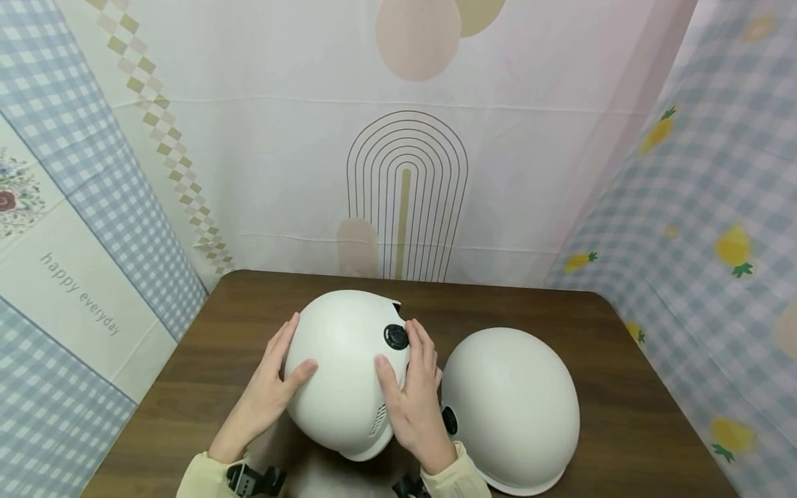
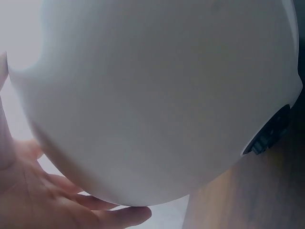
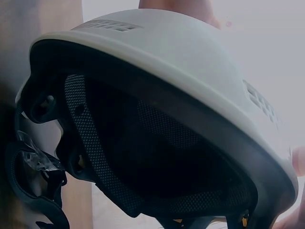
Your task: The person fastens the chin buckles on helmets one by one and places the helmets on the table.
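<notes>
L hand & R hand are clamped on opp. sides of the white helmet, held tilted btwn them w/ hollow side twd R. 2nd helmet is seen just beside R hand.

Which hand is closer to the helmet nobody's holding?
Right. The right hand is close beside the unheld helmet; the left hand is farther away, across the held helmet.

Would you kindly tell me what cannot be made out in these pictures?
- Head view: inside of the resting helmet, hidden by its shell.
- Head view: pale patch, cut off below and indistinct.
- Left wrist view: upper part of the held helmet, cut off.
- Right wrist view: deepest lining, lost in shadow.
</notes>
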`<action>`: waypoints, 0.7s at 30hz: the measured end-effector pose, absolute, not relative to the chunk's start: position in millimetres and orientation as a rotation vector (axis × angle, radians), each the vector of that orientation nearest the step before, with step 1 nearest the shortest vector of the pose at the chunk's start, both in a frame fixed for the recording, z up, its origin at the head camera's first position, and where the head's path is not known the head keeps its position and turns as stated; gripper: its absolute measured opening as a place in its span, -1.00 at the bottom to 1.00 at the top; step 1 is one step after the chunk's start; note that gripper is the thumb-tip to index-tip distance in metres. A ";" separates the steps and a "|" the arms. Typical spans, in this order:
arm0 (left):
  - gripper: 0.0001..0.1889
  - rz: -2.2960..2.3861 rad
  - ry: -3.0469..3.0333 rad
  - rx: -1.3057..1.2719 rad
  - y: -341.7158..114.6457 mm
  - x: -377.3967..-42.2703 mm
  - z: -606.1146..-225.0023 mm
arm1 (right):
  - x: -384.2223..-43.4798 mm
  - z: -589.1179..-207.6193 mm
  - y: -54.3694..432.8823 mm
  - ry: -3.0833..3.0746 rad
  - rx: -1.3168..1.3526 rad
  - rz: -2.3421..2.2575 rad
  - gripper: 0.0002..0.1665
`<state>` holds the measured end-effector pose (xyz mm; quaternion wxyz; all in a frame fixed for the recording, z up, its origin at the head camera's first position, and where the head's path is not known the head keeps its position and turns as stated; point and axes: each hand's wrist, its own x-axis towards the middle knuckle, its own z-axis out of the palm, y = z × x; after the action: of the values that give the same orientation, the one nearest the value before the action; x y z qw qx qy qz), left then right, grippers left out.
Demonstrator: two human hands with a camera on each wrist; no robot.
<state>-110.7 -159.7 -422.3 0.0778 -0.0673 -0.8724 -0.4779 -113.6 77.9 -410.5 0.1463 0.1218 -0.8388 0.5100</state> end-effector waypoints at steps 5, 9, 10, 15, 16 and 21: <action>-0.21 -1.428 -2.621 -0.199 -159.9 -111.2 -422.7 | -114.2 -410.5 78.5 -2.428 0.358 1.483 -0.18; -0.21 -1.435 -2.623 -0.205 -159.9 -110.9 -422.7 | -114.4 -410.4 78.4 -2.437 0.359 1.491 -0.19; -0.20 -1.436 -2.624 -0.206 -159.9 -110.9 -422.7 | -114.4 -410.5 78.4 -2.441 0.357 1.493 -0.20; -0.20 -1.454 -2.630 -0.206 -159.9 -109.6 -423.7 | -113.8 -410.7 78.5 -2.453 0.348 1.506 -0.23; -0.20 -1.458 -2.632 -0.204 -160.0 -109.1 -424.1 | -113.5 -410.7 78.6 -2.455 0.348 1.508 -0.23; -0.20 -1.477 -2.632 -0.206 -160.5 -107.9 -425.3 | -113.2 -411.3 78.9 -2.458 0.352 1.509 -0.26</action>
<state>-107.9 -160.5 -425.3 0.0581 -0.0681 -0.8686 -0.4874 -113.2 78.9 -411.3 0.1175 0.1204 -0.8401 0.5157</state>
